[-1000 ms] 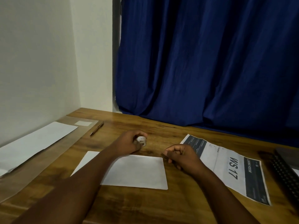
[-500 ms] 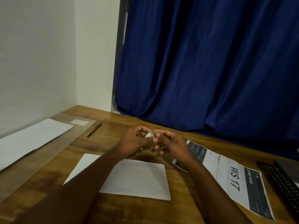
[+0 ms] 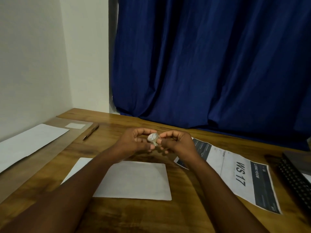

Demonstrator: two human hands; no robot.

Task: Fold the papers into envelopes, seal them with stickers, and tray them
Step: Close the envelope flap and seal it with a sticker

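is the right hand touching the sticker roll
Touching: the head view shows the right hand pinching the sticker roll's edge, opposite the left hand.

Blue curtain [image 3: 210,64], pen [image 3: 90,132], keyboard [image 3: 296,180], printed "WS 17" sheet [image 3: 235,172]

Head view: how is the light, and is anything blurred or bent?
Head view: dim, warm light; soft glare on the wooden table near the curtain; both hands and the small roll are slightly soft; the wide lens bends the wall corner; the keyboard is cut off.
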